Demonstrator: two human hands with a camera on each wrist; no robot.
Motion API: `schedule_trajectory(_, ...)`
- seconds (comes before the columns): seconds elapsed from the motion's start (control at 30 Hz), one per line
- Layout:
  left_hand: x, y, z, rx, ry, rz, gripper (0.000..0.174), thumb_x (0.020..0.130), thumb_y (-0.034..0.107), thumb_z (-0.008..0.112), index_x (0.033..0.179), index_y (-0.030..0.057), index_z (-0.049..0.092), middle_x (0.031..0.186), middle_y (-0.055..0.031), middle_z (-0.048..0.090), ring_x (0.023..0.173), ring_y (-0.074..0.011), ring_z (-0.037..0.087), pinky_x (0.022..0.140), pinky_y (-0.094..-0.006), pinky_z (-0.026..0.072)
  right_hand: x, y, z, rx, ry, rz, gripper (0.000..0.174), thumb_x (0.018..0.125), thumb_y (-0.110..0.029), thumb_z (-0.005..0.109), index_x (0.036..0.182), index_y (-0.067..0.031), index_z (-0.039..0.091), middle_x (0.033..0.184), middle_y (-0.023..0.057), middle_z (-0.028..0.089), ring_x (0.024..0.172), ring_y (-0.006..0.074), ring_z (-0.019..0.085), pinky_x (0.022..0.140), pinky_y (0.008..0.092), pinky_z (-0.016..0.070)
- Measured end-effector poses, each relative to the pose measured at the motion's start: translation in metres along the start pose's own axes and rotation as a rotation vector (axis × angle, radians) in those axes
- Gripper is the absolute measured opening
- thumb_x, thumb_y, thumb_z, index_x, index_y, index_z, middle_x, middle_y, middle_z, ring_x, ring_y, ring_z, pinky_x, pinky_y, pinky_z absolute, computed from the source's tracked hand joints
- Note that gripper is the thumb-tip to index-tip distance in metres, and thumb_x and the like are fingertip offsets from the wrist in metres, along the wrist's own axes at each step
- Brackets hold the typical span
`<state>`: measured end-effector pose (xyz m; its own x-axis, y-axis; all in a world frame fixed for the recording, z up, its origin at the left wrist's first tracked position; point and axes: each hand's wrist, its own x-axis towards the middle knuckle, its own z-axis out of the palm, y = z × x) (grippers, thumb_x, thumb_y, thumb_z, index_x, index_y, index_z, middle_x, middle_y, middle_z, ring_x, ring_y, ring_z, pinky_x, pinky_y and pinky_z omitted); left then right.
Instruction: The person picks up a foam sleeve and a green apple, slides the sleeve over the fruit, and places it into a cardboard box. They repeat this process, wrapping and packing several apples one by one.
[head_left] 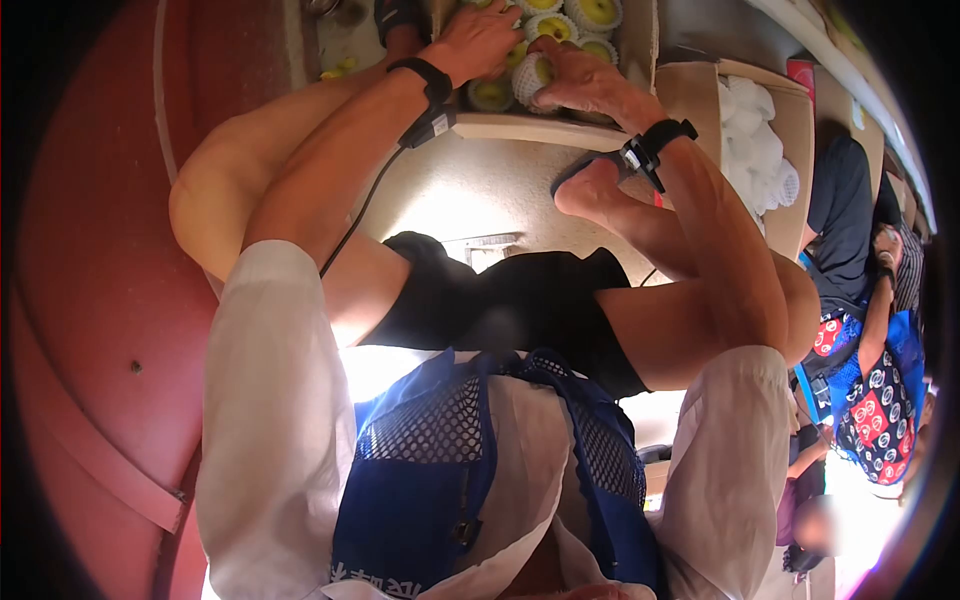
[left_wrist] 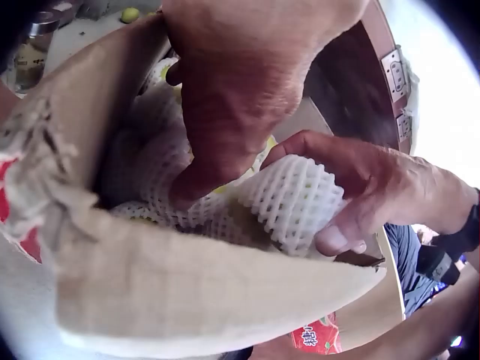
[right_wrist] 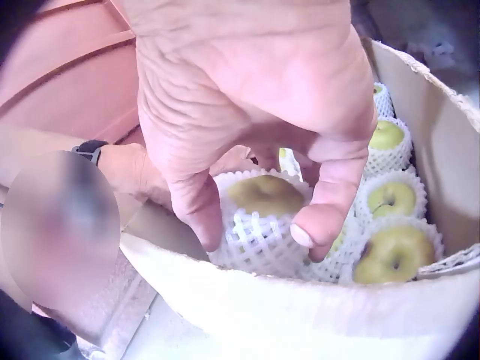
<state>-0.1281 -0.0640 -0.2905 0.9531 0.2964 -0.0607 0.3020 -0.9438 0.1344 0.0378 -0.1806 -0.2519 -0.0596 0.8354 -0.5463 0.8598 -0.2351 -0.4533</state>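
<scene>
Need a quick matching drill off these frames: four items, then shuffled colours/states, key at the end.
Items
1. right hand
2. fruit
3. mesh vest
4. shorts

Colours/states
A. blue
B. yellow-green, wrapped in white foam nets
C. pinching one netted piece
D. black

Pairs: 1-C, 2-B, 3-A, 4-D

A black strap (head_left: 437, 85) is worn behind each hand (head_left: 475, 42). White sleeves (head_left: 265, 400), blue mesh vest (head_left: 410, 490) and black shorts (head_left: 530, 300) are worn.
</scene>
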Motion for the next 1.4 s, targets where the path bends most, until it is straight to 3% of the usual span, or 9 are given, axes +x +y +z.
schedule_trajectory(0.17,0.005,0.000,0.009,-0.030,-0.064,-0.032,0.027,0.069,0.017,0.080,0.094,0.0079,0.077,0.109,-0.0128,0.064,0.107,-0.0303,0.064,0.092,-0.0426,0.0523,-0.010,-0.034,0.006,-0.096,-0.015,-0.021,0.079,0.074,-0.033,0.074,0.143,-0.0107,0.043,0.130,0.0263,0.060,0.115,0.0417,0.063,0.097,0.0440,0.0502)
schedule_trajectory(0.27,0.002,-0.005,0.031,-0.049,0.107,0.048,0.027,0.068,0.017,0.079,0.094,0.0084,0.077,0.109,-0.0135,0.064,0.108,-0.0302,0.063,0.092,-0.0420,0.0523,-0.001,-0.026,0.026,-0.086,-0.034,-0.065,0.076,0.074,-0.032,0.074,0.140,-0.0093,0.044,0.127,0.0269,0.062,0.116,0.0416,0.062,0.097,0.0444,0.0501)
schedule_trajectory(0.47,-0.001,-0.014,0.041,0.021,0.206,0.139,0.025,0.072,0.020,0.076,0.092,0.0070,0.077,0.113,-0.0147,0.064,0.107,-0.0316,0.063,0.091,-0.0425,0.0522,0.003,-0.029,0.034,-0.198,-0.003,-0.034,0.073,0.075,-0.031,0.071,0.141,-0.0137,0.047,0.128,0.0179,0.064,0.116,0.0366,0.063,0.094,0.0453,0.0525)
schedule_trajectory(0.57,0.003,-0.010,0.039,-0.046,0.050,0.023,0.024,0.074,0.020,0.075,0.094,0.0071,0.077,0.116,-0.0154,0.064,0.108,-0.0318,0.063,0.091,-0.0427,0.0526,0.000,-0.016,0.038,-0.123,0.025,-0.063,0.071,0.076,-0.032,0.071,0.140,-0.0138,0.048,0.128,0.0167,0.064,0.116,0.0358,0.063,0.094,0.0449,0.0527)
schedule_trajectory(0.87,0.004,-0.012,0.023,-0.028,-0.020,0.051,0.025,0.074,0.016,0.075,0.096,0.0055,0.078,0.115,-0.0155,0.064,0.109,-0.0322,0.063,0.092,-0.0418,0.0530,-0.004,-0.018,0.048,-0.142,0.138,-0.141,0.068,0.079,-0.034,0.076,0.140,-0.0173,0.051,0.125,0.0182,0.066,0.111,0.0369,0.065,0.092,0.0432,0.0530)
schedule_trajectory(0.97,0.011,-0.010,0.024,-0.029,-0.135,0.011,0.028,0.072,0.017,0.077,0.098,0.0055,0.078,0.117,-0.0156,0.063,0.110,-0.0320,0.063,0.092,-0.0422,0.0533,-0.010,-0.027,0.042,-0.122,0.043,-0.055,0.069,0.079,-0.036,0.078,0.140,-0.0186,0.051,0.125,0.0180,0.066,0.109,0.0373,0.066,0.090,0.0442,0.0536)
schedule_trajectory(1.07,0.009,-0.015,0.035,-0.056,0.028,0.058,0.029,0.072,0.017,0.077,0.099,0.0057,0.078,0.117,-0.0157,0.063,0.111,-0.0322,0.063,0.091,-0.0423,0.0537,-0.007,-0.021,0.051,-0.168,0.123,-0.151,0.069,0.080,-0.037,0.078,0.141,-0.0199,0.050,0.126,0.0175,0.066,0.107,0.0375,0.067,0.090,0.0446,0.0541)
schedule_trajectory(1.27,0.010,-0.009,0.005,-0.052,-0.154,0.006,0.026,0.075,0.015,0.075,0.099,0.0062,0.078,0.117,-0.0155,0.063,0.113,-0.0335,0.062,0.092,-0.0427,0.0535,-0.014,-0.023,0.043,-0.269,0.131,-0.235,0.063,0.081,-0.026,0.076,0.139,-0.0194,0.051,0.128,0.0123,0.062,0.103,0.0378,0.068,0.086,0.0467,0.0565)
schedule_trajectory(1.4,0.016,-0.012,0.018,-0.012,-0.039,0.032,0.027,0.075,0.015,0.075,0.100,0.0058,0.078,0.115,-0.0159,0.064,0.111,-0.0335,0.064,0.094,-0.0428,0.0526,-0.015,-0.026,0.033,-0.306,0.139,-0.414,0.062,0.077,-0.015,0.075,0.136,-0.0208,0.054,0.129,0.0059,0.062,0.096,0.0362,0.069,0.080,0.0453,0.0579)
